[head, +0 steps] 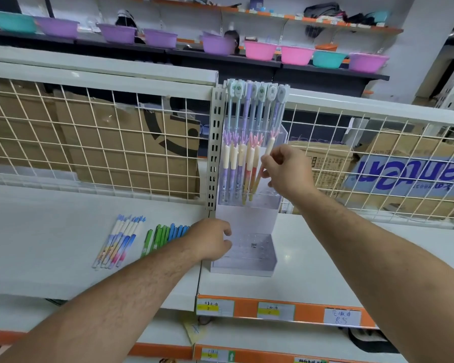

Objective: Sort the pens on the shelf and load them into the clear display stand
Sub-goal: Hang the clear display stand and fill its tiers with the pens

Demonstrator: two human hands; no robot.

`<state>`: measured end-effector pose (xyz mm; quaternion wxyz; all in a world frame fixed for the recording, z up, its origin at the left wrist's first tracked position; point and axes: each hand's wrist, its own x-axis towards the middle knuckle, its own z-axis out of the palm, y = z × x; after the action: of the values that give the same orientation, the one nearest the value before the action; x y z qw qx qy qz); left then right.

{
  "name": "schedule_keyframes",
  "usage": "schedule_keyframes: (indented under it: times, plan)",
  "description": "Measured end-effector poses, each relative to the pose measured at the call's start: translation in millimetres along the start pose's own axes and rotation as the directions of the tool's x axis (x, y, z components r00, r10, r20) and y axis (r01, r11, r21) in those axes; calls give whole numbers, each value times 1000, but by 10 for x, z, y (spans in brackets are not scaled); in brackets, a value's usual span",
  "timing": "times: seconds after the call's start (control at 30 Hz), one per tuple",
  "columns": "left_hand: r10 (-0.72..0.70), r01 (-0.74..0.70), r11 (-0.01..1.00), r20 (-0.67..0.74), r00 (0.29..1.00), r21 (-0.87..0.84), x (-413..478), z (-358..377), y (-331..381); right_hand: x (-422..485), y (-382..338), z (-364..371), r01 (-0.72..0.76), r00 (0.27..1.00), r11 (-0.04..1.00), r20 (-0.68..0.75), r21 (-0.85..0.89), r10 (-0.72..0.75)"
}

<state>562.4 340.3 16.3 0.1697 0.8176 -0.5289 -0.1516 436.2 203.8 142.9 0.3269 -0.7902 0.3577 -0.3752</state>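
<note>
A clear tiered display stand (247, 221) sits on the white shelf (50, 231). Its top tier holds tall pens with pale caps (254, 100). The middle tier holds purple pens and orange pens (236, 163) with tufted tops. My right hand (286, 171) pinches an orange pen (266, 158), its tip down in the middle tier. My left hand (210, 242) grips the stand's left side at the lowest tier, which holds no pens. On the shelf to the left lie a bunch of blue-and-pink pens (118, 239) and a row of green and blue pens (163, 235), partly hidden by my left arm.
A wire mesh back panel (89, 142) runs behind the shelf, with cardboard boxes (142, 153) behind it. A slotted metal upright (214, 153) stands just left of the stand. Orange price strips (281, 310) line the shelf's front edge. Coloured plastic bowls (260, 51) sit on far shelves.
</note>
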Motion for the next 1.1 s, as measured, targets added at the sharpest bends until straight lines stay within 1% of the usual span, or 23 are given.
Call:
schedule_keyframes:
  times: [0.23,0.4,0.53,0.63,0.7,0.77,0.9,1.1]
  plan:
    - [-17,13,999,-68,998,-53,58,-42,-10,-2,89,108,-7,997,990,78,-139,18]
    - [-25,20,998,-76,997,-59,55,-58,-10,23,94,109,2,995,986,95,-169,15]
    - [-30,25,998,-82,996,-64,49,-75,22,17,118,99,-20,993,986,107,-168,39]
    - [-38,30,996,-94,995,-79,31,-95,44,-53,196,114,-31,991,971,120,-235,60]
    - [-44,36,997,-107,993,-75,4,-108,56,-130,282,135,-6,992,953,117,-302,43]
    - [-55,47,997,-120,991,-69,-33,-120,64,-222,378,161,25,987,941,160,-337,31]
    - [-92,83,994,-131,987,-68,-134,-145,69,-382,534,191,89,954,922,299,-377,31]
    - [-131,115,989,-200,971,-92,-319,-137,27,-525,576,244,144,924,918,382,-370,9]
